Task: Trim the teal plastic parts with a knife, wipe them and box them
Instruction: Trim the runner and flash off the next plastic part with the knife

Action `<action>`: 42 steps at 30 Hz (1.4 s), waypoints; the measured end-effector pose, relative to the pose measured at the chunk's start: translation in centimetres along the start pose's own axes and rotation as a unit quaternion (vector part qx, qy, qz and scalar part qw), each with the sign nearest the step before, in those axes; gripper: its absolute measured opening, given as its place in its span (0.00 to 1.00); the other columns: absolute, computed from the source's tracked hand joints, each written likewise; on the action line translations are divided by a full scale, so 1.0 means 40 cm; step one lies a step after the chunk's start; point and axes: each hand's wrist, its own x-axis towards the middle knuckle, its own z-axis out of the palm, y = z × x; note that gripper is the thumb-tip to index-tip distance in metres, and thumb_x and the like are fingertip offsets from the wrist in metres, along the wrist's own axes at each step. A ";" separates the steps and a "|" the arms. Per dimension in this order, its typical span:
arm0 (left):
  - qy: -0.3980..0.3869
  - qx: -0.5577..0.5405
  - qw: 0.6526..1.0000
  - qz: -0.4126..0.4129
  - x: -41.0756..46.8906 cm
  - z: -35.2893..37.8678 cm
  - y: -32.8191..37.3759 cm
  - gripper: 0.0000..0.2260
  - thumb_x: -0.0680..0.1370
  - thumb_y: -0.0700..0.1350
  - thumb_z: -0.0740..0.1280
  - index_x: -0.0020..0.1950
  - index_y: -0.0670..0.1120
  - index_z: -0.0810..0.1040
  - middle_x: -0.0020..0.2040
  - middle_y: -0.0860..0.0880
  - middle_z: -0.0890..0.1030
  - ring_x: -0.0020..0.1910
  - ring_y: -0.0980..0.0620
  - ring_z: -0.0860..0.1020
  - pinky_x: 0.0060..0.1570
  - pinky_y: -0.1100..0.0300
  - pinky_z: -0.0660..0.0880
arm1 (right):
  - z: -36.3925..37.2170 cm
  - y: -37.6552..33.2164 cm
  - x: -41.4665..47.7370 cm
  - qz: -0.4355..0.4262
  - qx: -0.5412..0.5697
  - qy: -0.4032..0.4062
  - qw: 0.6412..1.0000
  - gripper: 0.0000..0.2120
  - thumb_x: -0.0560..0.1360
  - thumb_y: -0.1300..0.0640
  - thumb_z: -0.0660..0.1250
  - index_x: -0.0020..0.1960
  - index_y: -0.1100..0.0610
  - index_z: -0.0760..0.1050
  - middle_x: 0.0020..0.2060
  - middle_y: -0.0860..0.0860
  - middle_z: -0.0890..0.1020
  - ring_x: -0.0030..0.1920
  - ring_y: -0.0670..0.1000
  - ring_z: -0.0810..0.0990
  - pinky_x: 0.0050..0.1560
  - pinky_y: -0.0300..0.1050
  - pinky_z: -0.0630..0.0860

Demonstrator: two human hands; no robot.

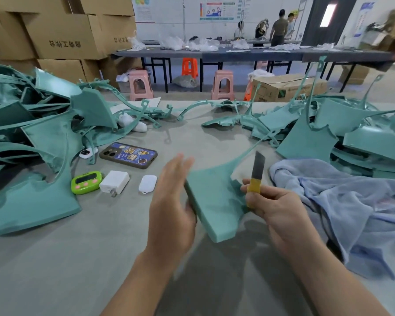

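Grey worktop (78, 258) in front, stacked cardboard cartons (62, 35) at left, long dark tables (249, 56) behind, pink stools (222, 84) and an orange stool (188, 67) on bluish floor (237, 75), white wall (173, 19) with posters (217, 10), dark door (315, 23) with a bright pane, people (278, 28) standing beyond the tables.

Motion blur on left hand (171, 201) fingertips; it covers teal part (214, 201) left edge. Most of knife (258, 169) handle buried in right hand (276, 208). Frame edges cut left pile (32, 137), right pile (351, 133) (towel (340, 197) too). wall posters (214, 10) unreadable.
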 end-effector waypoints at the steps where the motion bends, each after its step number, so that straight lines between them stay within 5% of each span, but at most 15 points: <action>1: 0.010 -0.085 0.989 -0.118 0.007 -0.001 0.006 0.28 0.77 0.32 0.68 0.75 0.53 0.71 0.72 0.57 0.75 0.72 0.58 0.72 0.69 0.55 0.72 | -0.002 -0.001 0.002 -0.006 0.003 0.007 1.000 0.09 0.74 0.70 0.72 0.44 0.58 0.87 0.53 0.47 0.87 0.52 0.44 0.86 0.48 0.36 0.80; 2: 0.019 -0.212 0.945 -0.248 0.019 -0.004 0.018 0.24 0.80 0.35 0.66 0.74 0.53 0.72 0.66 0.56 0.79 0.65 0.59 0.78 0.60 0.55 0.78 | -0.005 -0.001 0.003 -0.011 0.004 0.009 1.000 0.09 0.74 0.70 0.72 0.45 0.59 0.87 0.52 0.47 0.88 0.52 0.44 0.86 0.47 0.35 0.80; 4: 0.004 -0.424 0.794 -0.435 0.034 -0.004 0.021 0.15 0.83 0.45 0.63 0.69 0.48 0.76 0.55 0.49 0.86 0.48 0.55 0.85 0.39 0.59 0.81 | 0.000 0.003 0.000 -0.025 -0.010 0.007 1.000 0.10 0.74 0.71 0.72 0.43 0.58 0.87 0.50 0.47 0.88 0.51 0.44 0.86 0.47 0.33 0.80; 6: -0.042 -0.464 0.743 -0.480 0.035 -0.006 0.022 0.13 0.82 0.48 0.64 0.64 0.47 0.79 0.51 0.46 0.87 0.42 0.53 0.85 0.36 0.61 0.81 | 0.015 0.008 -0.010 -0.043 -0.033 -0.006 0.998 0.13 0.73 0.72 0.72 0.40 0.56 0.88 0.47 0.48 0.88 0.49 0.42 0.86 0.47 0.33 0.80; 11: -0.006 -0.266 0.865 -0.426 0.031 -0.015 0.008 0.20 0.72 0.30 0.72 0.55 0.53 0.81 0.40 0.49 0.86 0.36 0.52 0.83 0.35 0.55 0.81 | 0.027 0.010 -0.027 0.007 -0.099 -0.114 0.989 0.12 0.74 0.69 0.72 0.42 0.55 0.89 0.49 0.49 0.88 0.54 0.46 0.85 0.55 0.40 0.79; 13: -0.013 -0.282 0.852 -0.441 0.038 -0.028 0.005 0.20 0.71 0.30 0.72 0.53 0.54 0.81 0.38 0.49 0.86 0.34 0.50 0.83 0.34 0.54 0.81 | 0.008 0.005 -0.017 -0.039 -0.130 -0.029 0.990 0.13 0.75 0.67 0.72 0.42 0.51 0.88 0.43 0.50 0.88 0.47 0.50 0.86 0.53 0.46 0.80; 15: -0.028 -0.308 0.832 -0.461 0.041 -0.036 0.005 0.19 0.71 0.29 0.71 0.53 0.52 0.82 0.39 0.47 0.85 0.35 0.47 0.84 0.33 0.54 0.80 | -0.017 0.005 -0.005 -0.129 -0.281 0.065 0.949 0.11 0.76 0.63 0.72 0.44 0.47 0.85 0.34 0.49 0.85 0.35 0.51 0.80 0.40 0.48 0.78; 17: -0.047 -0.324 0.816 -0.477 0.040 -0.037 0.008 0.19 0.71 0.29 0.70 0.53 0.50 0.81 0.40 0.44 0.85 0.35 0.45 0.83 0.33 0.53 0.80 | -0.028 0.008 -0.003 -0.164 -0.392 0.043 0.904 0.06 0.77 0.59 0.71 0.43 0.51 0.80 0.29 0.51 0.78 0.27 0.45 0.70 0.31 0.43 0.69; 20: -0.067 -0.354 0.791 -0.495 0.041 -0.037 0.007 0.16 0.72 0.28 0.69 0.53 0.47 0.80 0.39 0.42 0.85 0.32 0.44 0.82 0.30 0.53 0.80 | -0.019 0.017 0.000 -0.145 -0.481 0.001 0.865 0.10 0.77 0.57 0.68 0.38 0.58 0.74 0.28 0.54 0.76 0.27 0.48 0.68 0.29 0.44 0.65; 26: -0.094 -0.363 0.764 -0.525 0.049 -0.043 -0.002 0.14 0.73 0.27 0.67 0.48 0.47 0.78 0.33 0.43 0.83 0.26 0.46 0.81 0.24 0.56 0.77 | -0.055 -0.030 0.012 -0.115 -0.483 0.215 0.841 0.15 0.81 0.56 0.63 0.36 0.55 0.73 0.28 0.49 0.76 0.31 0.47 0.71 0.31 0.44 0.61; 28: -0.096 -0.362 0.762 -0.528 0.050 -0.043 -0.001 0.15 0.73 0.27 0.67 0.48 0.46 0.78 0.33 0.43 0.83 0.26 0.46 0.81 0.23 0.56 0.77 | -0.058 -0.037 0.002 -0.138 -0.486 0.205 0.838 0.15 0.81 0.56 0.63 0.36 0.54 0.73 0.28 0.48 0.76 0.31 0.46 0.70 0.32 0.47 0.61; 32: -0.102 -0.359 0.758 -0.536 0.049 -0.050 -0.005 0.15 0.72 0.27 0.67 0.49 0.46 0.78 0.34 0.42 0.83 0.26 0.45 0.81 0.24 0.56 0.77 | -0.026 -0.014 -0.025 -0.141 -0.504 0.039 0.851 0.13 0.79 0.56 0.65 0.36 0.58 0.73 0.26 0.54 0.74 0.29 0.51 0.70 0.31 0.51 0.68; 36: -0.110 -0.344 0.765 -0.533 0.045 -0.052 -0.008 0.15 0.72 0.27 0.67 0.48 0.47 0.79 0.34 0.41 0.83 0.26 0.45 0.81 0.24 0.55 0.77 | -0.075 -0.049 0.008 -0.150 -0.562 0.204 0.788 0.13 0.81 0.54 0.62 0.40 0.56 0.77 0.32 0.52 0.80 0.36 0.58 0.74 0.37 0.51 0.65; 38: -0.115 -0.333 0.773 -0.528 0.045 -0.044 -0.002 0.15 0.72 0.27 0.67 0.48 0.47 0.79 0.34 0.41 0.83 0.27 0.44 0.81 0.26 0.54 0.78 | -0.091 -0.062 0.004 -0.168 -0.545 0.240 0.785 0.13 0.82 0.55 0.61 0.40 0.55 0.76 0.34 0.52 0.81 0.36 0.57 0.73 0.38 0.50 0.64; 42: -0.115 -0.318 0.776 -0.532 0.045 -0.034 -0.001 0.16 0.72 0.27 0.68 0.48 0.47 0.79 0.34 0.41 0.83 0.28 0.44 0.81 0.30 0.53 0.80 | -0.029 -0.009 -0.029 -0.164 -0.541 0.050 0.823 0.13 0.79 0.56 0.64 0.35 0.55 0.73 0.25 0.49 0.74 0.29 0.51 0.72 0.31 0.46 0.65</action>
